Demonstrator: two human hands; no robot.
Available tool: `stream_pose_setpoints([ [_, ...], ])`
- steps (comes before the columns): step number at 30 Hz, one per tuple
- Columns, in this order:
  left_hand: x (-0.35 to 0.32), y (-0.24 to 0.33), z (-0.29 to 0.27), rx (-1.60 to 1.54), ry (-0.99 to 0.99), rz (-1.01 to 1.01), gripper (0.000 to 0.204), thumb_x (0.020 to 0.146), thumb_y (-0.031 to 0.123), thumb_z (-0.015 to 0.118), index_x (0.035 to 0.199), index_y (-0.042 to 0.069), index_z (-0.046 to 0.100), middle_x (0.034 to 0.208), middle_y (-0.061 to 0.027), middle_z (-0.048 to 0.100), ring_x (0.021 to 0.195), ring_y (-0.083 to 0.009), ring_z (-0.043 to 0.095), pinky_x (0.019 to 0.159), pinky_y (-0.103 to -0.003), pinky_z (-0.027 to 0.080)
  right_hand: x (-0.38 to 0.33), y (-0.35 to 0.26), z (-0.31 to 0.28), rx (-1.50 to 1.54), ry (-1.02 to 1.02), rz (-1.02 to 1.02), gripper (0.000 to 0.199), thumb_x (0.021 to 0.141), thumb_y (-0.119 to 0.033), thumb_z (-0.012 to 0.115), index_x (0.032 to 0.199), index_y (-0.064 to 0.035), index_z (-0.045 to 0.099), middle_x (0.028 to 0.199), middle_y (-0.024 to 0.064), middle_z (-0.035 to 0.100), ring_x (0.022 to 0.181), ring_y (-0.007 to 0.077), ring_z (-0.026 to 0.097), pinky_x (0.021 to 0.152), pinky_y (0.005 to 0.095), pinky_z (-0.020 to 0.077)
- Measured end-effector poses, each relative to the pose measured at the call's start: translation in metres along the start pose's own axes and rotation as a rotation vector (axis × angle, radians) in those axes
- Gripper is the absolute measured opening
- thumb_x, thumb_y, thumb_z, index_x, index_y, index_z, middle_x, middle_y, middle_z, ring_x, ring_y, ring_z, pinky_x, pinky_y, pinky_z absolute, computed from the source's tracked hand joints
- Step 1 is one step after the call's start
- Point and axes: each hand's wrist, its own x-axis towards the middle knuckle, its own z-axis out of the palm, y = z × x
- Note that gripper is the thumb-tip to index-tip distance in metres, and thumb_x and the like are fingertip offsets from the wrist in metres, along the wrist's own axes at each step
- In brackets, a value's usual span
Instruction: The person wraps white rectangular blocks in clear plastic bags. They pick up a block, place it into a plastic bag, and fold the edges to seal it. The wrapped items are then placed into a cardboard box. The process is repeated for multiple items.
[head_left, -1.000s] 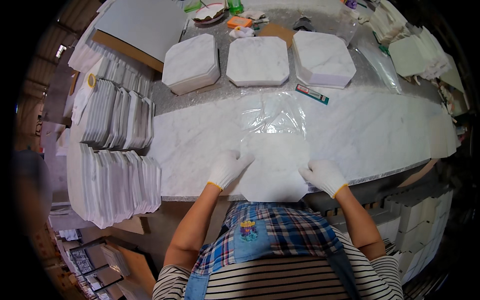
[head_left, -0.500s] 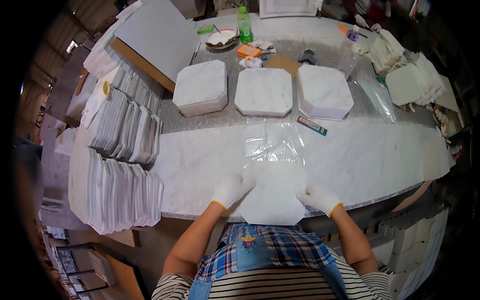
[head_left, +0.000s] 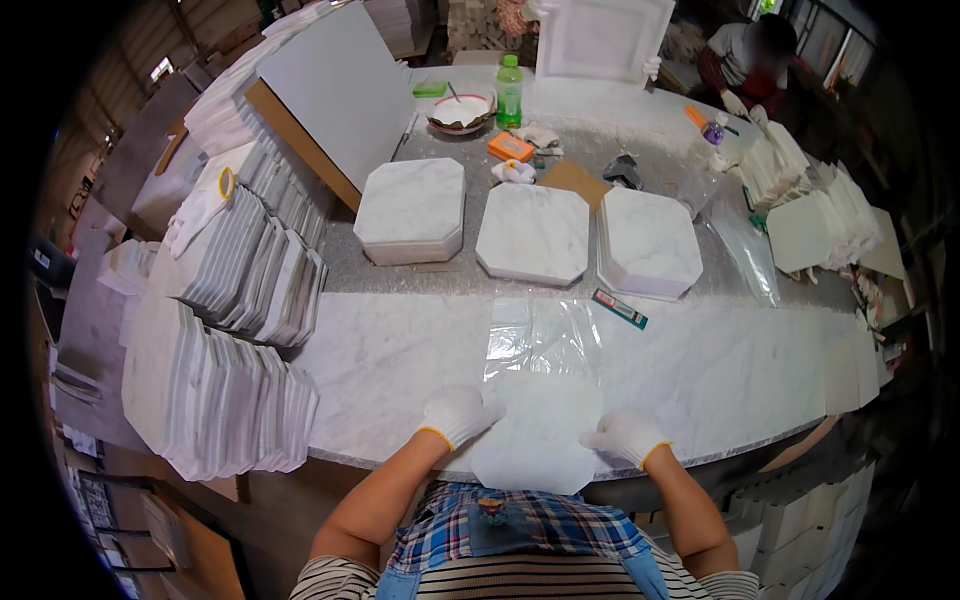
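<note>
A white octagonal tile [head_left: 538,435] lies flat in front of me, its near end reaching past the table's front edge. My left hand [head_left: 462,415], in a white knitted glove with a yellow cuff, grips its left side. On the opposite side my right hand [head_left: 628,436], gloved alike, holds the right edge with its thumb toward the tile. The fingers under or behind the edges are partly hidden. A clear plastic bag [head_left: 545,335] lies against the tile's far end. Farther back stand three stacks of marbled tiles: a left stack [head_left: 410,208], a middle stack [head_left: 533,230] and a right stack [head_left: 648,238].
Rows of upright tiles [head_left: 225,400] line the left side beside a leaning board [head_left: 345,95]. A small green-and-red case [head_left: 619,309], an orange box [head_left: 510,147], a bowl [head_left: 461,112] and a green bottle [head_left: 509,92] lie beyond. Another person [head_left: 745,65] sits at the far right.
My view has tilted up, so the table sits lower in the picture and more of the framed panel at the back shows. Both hands stay at the tile's sides.
</note>
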Motion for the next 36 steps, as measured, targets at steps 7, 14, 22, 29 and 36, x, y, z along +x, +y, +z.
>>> stream_pose_setpoints([
  [7,-0.005,0.003,-0.006,0.025,-0.052,0.061,0.066,0.092,0.060,0.049,0.093,0.000,0.077,0.093,-0.0220,0.073,0.086,-0.0396,0.070,0.081,-0.048,0.053,0.003,-0.018,-0.003,-0.227,0.018,0.033,0.053,0.091,-0.056,0.055,0.089,-0.0077,0.078,0.088,0.0186,0.073,0.084,0.0359,0.071,0.077,0.0472,0.0546],
  [14,-0.006,0.004,-0.011,0.019,-0.093,0.059,0.066,0.094,0.059,0.048,0.098,0.000,0.077,0.096,-0.0231,0.073,0.089,-0.0393,0.070,0.083,-0.047,0.053,-0.006,-0.013,-0.028,-0.056,0.042,-0.023,0.052,0.090,-0.053,0.057,0.092,-0.0044,0.076,0.087,0.0211,0.073,0.082,0.0391,0.070,0.076,0.0493,0.0540],
  [22,0.000,0.007,-0.009,0.105,-0.136,0.028,0.066,0.092,0.060,0.047,0.097,0.001,0.077,0.096,-0.0228,0.073,0.088,-0.0399,0.070,0.083,-0.047,0.053,0.015,-0.020,-0.060,0.092,0.267,-0.037,0.047,0.091,-0.045,0.058,0.091,-0.0001,0.072,0.088,0.0238,0.071,0.084,0.0405,0.068,0.077,0.0495,0.0521],
  [29,0.014,0.029,-0.060,-0.075,0.143,0.059,0.050,0.090,0.044,0.057,0.106,-0.001,0.071,0.101,-0.0268,0.071,0.092,-0.0425,0.069,0.082,-0.050,0.053,0.058,-0.020,-0.075,0.344,0.565,-0.139,0.041,0.093,-0.041,0.057,0.110,-0.0042,0.065,0.095,0.0216,0.071,0.089,0.0398,0.067,0.079,0.0482,0.0516],
  [36,0.125,-0.002,-0.092,-0.155,0.680,-0.042,0.055,0.090,0.051,0.058,0.115,0.001,0.061,0.104,-0.0236,0.071,0.097,-0.0417,0.069,0.084,-0.051,0.053,0.129,-0.040,-0.109,0.532,0.803,-0.103,0.052,0.088,-0.040,0.062,0.127,-0.0051,0.055,0.113,0.0254,0.067,0.107,0.0421,0.064,0.093,0.0488,0.0494],
])
